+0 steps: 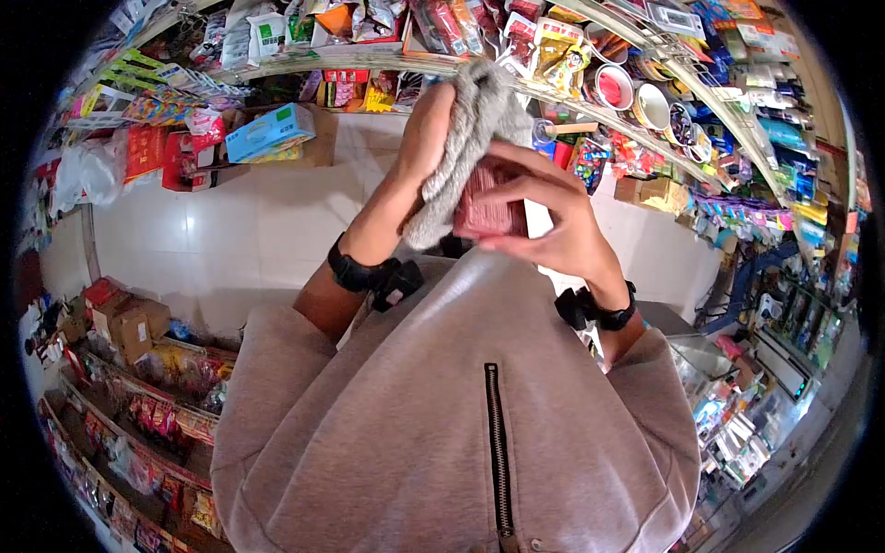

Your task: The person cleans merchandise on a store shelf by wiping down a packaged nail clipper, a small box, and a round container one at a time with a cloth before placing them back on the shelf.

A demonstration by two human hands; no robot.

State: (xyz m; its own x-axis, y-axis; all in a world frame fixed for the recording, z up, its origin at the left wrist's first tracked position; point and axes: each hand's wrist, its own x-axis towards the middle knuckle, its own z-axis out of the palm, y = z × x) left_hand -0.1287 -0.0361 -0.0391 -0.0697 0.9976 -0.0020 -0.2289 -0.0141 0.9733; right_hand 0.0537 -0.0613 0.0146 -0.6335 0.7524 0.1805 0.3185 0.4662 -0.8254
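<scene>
A grey cloth (470, 120) hangs folded from my left hand (426, 138), whose fingers are wrapped round it. Close against the cloth's right side is a reddish, ridged box-like pack (489, 207). The fingers and thumb of my right hand (553, 207) are curled round this pack from the right. Both hands are raised in front of my chest, at the level of the shelf edge. Part of the pack lies hidden behind the cloth and my right fingers. A black band with a small black device sits on each wrist.
Shelves of packaged goods (562, 55) curve across the top and right. A blue box (270, 134) stands at the upper left, near a white plastic bag (89, 170). Lower left are tiered racks (138, 396) and cardboard boxes (135, 334). Pale tiled floor (212, 230) shows between.
</scene>
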